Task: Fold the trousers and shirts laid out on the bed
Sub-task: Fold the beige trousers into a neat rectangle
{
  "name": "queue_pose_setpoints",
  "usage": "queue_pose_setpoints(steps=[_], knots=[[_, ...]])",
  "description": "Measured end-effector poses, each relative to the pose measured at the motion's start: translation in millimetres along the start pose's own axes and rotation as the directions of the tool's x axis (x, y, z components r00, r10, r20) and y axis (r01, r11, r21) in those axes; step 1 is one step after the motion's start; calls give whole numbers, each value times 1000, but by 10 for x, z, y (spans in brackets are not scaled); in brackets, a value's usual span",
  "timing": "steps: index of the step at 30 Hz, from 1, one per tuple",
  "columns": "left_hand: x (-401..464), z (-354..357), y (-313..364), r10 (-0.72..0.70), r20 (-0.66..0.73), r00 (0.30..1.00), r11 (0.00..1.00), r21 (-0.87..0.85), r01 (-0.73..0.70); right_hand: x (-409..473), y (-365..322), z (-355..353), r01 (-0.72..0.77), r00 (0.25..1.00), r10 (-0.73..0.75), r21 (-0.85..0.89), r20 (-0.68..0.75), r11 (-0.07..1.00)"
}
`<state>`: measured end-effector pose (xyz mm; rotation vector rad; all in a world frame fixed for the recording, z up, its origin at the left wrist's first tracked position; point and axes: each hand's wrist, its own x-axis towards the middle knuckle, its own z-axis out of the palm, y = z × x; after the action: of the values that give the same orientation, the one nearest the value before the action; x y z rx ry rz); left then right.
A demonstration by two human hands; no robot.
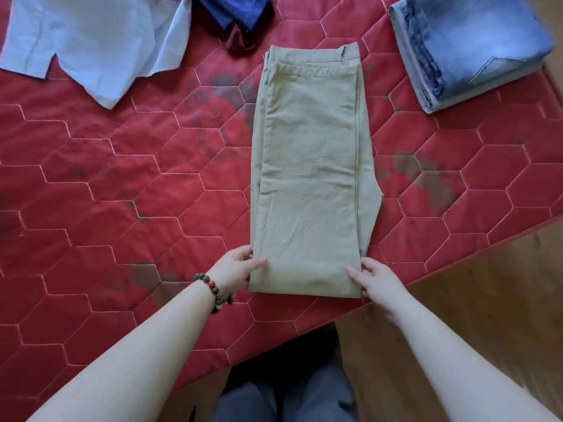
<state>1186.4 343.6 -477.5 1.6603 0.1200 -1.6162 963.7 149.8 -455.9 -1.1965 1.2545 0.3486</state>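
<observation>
Khaki trousers (310, 178), folded, apparently pinched by left hand (236, 266) and right hand (376, 278).

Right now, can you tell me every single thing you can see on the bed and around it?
Khaki trousers: one, beige-green, folded lengthwise, middle of the bed.
Jeans: one, faded blue, folded, far right corner.
Shirt: one, light blue, spread at far left.
Dark blue garment: one, top edge, partly cut off.
Mattress: one, red, quilted hexagons, stained.
Floor: wooden, brown, at right.
Bead bracelet: one, brown and red, left wrist.
Left hand: pinches the trousers' near left corner.
Right hand: pinches the near right corner.
</observation>
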Motion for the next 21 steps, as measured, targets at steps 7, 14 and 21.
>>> queue_pose_setpoints(steps=[7, 14, 21], knots=[[107, 165, -41, 82, -246, 966, 844, 532, 64, 162, 123, 77, -89, 988, 48, -280, -150, 956], [-1, 342, -53, 338, -519, 785, 730, 671, 130, 144, -41, 244, -217, 939, 21, -545, -343, 810], [338, 736, 8, 766, 106, 634, 59, 971, -233, 353, -165, 825, 274, 665, -744, -947, 60, 169]])
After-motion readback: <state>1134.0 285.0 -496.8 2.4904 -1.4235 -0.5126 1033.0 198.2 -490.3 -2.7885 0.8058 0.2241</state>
